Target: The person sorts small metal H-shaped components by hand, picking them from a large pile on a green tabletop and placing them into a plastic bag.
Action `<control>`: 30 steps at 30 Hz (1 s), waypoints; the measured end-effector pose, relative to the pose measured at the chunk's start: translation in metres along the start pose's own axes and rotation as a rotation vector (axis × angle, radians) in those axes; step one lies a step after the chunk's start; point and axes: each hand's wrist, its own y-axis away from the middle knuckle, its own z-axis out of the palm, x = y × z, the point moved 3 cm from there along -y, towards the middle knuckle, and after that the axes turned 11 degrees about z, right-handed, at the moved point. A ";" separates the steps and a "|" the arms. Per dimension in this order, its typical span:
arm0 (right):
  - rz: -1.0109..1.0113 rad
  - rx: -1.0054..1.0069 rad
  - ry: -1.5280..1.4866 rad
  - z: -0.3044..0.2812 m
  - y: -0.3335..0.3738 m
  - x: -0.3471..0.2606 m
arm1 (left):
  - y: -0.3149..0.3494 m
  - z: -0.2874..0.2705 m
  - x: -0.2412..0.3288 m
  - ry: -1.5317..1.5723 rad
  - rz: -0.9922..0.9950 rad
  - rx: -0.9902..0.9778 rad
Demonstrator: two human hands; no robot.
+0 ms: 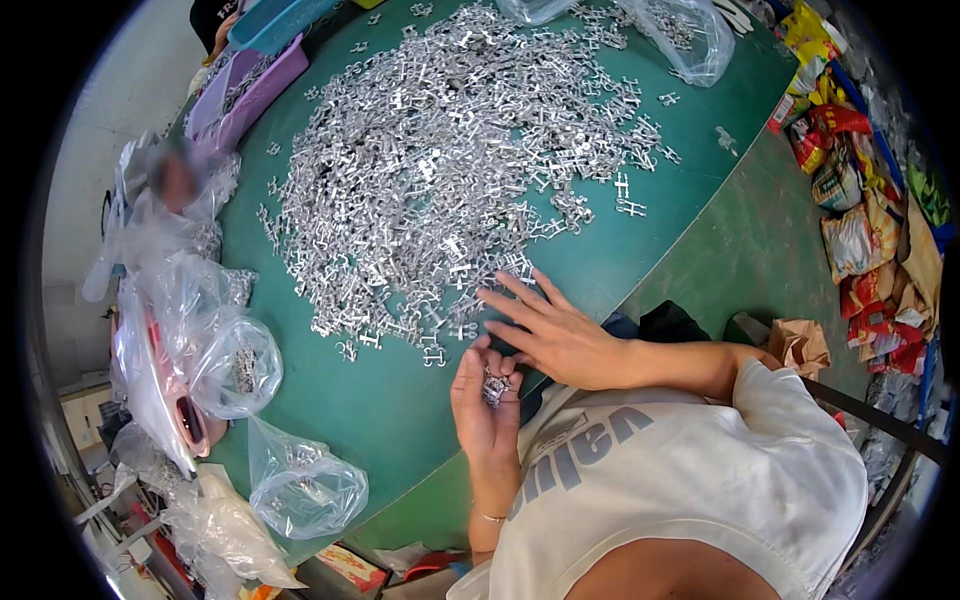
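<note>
A broad heap of small silvery metal pieces (420, 170), shaped like little double-ended clips, covers much of the green table (390, 430). At the table's near edge my left hand (482, 405) is cupped, palm up, with several of the metal pieces (496, 386) in its curled fingers. Just above and to its right, my right hand (560, 338) lies palm down with its fingers spread. Those fingertips reach to the near edge of the heap, and I see nothing held in them. What lies under the right palm is hidden.
Clear plastic bags (305, 480) with metal pieces stand along the left side. A purple basin (245, 95) and a blue basin (275, 25) are at the far left. Another clear bag (690, 45) lies at the far right. Coloured packages (860, 235) are piled beyond the right edge.
</note>
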 end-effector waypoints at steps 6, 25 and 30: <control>0.203 0.460 0.015 -0.055 0.007 0.047 | 0.001 0.013 0.002 -0.488 0.198 -0.139; 0.382 0.227 -0.571 -0.072 -0.065 0.070 | -0.023 0.019 0.016 -1.108 0.383 -0.080; 0.390 0.237 -0.815 -0.083 -0.062 0.089 | -0.033 0.008 0.017 -0.314 0.012 -0.127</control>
